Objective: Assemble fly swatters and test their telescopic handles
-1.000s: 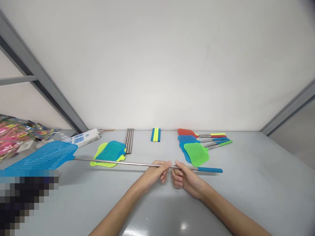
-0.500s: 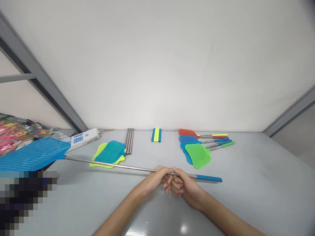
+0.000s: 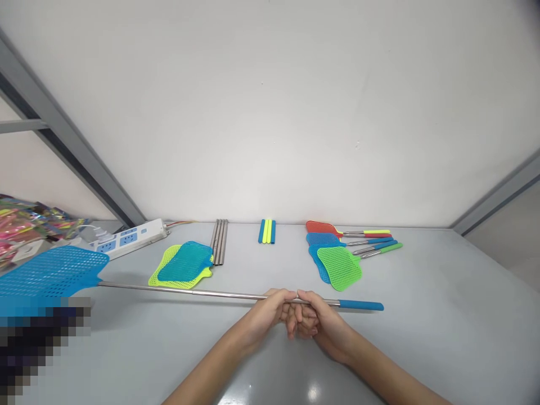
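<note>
Both my hands grip one long fly swatter over the grey table (image 3: 442, 315). My left hand (image 3: 270, 312) and my right hand (image 3: 320, 320) close side by side, touching, on its extended steel rod (image 3: 181, 291). Its blue mesh head (image 3: 50, 273) reaches far left; its blue handle grip (image 3: 360, 305) sticks out to the right of my right hand.
Several finished swatters (image 3: 337, 256) lie at the back right. Loose yellow-green and blue mesh heads (image 3: 183, 265), steel rods (image 3: 219, 241) and coloured grips (image 3: 266, 231) lie along the wall. A white power strip (image 3: 126, 238) and shiny bags (image 3: 25, 225) sit at left.
My two hands have slid together along the rod until they touch. The swatter head has drifted further left and the rod looks longer.
</note>
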The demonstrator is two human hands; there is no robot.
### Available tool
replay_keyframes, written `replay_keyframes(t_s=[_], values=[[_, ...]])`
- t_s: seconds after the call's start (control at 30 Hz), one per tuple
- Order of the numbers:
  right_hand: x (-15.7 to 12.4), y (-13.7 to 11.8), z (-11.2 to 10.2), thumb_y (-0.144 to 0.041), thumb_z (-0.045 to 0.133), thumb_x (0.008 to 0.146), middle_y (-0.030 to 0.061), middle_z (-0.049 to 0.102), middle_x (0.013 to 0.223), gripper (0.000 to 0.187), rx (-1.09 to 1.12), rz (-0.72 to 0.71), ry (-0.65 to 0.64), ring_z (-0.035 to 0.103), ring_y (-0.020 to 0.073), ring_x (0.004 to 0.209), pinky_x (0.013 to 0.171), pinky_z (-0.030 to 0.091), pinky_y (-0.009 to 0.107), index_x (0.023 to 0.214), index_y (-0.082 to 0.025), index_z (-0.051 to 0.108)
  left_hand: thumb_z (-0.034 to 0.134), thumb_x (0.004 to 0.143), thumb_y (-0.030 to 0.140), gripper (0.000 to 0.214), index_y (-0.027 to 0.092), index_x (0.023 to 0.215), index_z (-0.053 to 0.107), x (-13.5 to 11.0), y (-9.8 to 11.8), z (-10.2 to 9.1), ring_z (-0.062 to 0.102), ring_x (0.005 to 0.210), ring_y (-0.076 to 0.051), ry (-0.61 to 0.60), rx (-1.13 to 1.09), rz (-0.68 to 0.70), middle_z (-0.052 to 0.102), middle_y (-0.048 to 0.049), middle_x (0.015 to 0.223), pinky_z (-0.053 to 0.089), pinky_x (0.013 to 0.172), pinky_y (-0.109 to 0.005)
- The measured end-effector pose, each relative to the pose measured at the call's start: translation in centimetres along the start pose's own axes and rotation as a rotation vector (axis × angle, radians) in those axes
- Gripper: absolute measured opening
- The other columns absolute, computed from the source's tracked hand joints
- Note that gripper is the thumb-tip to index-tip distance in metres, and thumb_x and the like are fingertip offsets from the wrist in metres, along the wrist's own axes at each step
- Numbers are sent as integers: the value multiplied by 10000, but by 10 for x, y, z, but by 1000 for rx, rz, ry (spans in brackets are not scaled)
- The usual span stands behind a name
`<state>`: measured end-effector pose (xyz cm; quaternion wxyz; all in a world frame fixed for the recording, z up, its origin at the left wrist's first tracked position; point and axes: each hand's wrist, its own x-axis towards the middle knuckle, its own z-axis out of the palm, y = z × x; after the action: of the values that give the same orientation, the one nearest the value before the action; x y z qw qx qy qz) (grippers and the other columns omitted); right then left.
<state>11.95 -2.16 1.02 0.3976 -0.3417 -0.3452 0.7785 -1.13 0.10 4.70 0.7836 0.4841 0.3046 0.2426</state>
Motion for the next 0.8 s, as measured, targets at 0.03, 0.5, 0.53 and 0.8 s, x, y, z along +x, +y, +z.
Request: replay_keyframes(t_s=[0.03, 0.5, 0.53, 0.8], values=[[0, 0, 0, -444, 370, 757, -44, 340, 374, 411, 1, 2, 4, 258, 58, 372, 439, 194, 225, 474, -149, 415, 300, 758, 308, 409, 119, 484, 537, 0, 0, 0, 530, 532, -167, 1, 1, -1, 521, -49, 450, 392, 529, -266], [0, -1, -1, -408, 415, 738, -67, 237, 383, 397, 55, 33, 37, 203, 58, 380, 436, 156, 234, 442, -170, 299, 335, 740, 336, 352, 139, 497, 496, -1, 1, 0, 472, 494, -144, 59, -59, -78, 453, -15, 400, 380, 518, -258], [-1, -2, 0, -404, 418, 738, -66, 239, 387, 399, 60, 33, 39, 202, 58, 382, 437, 156, 236, 442, -173, 282, 332, 743, 334, 348, 140, 501, 492, -2, 1, -1, 465, 488, -139, 47, -75, -86, 444, -10, 398, 377, 516, -257], [-7, -11, 5, -362, 405, 759, -65, 204, 425, 394, 65, 12, 8, 187, 56, 392, 441, 117, 251, 450, -176, 247, 313, 766, 342, 328, 164, 513, 424, -8, 8, -2, 413, 420, -111, 17, -147, -199, 383, 26, 362, 362, 536, -264]])
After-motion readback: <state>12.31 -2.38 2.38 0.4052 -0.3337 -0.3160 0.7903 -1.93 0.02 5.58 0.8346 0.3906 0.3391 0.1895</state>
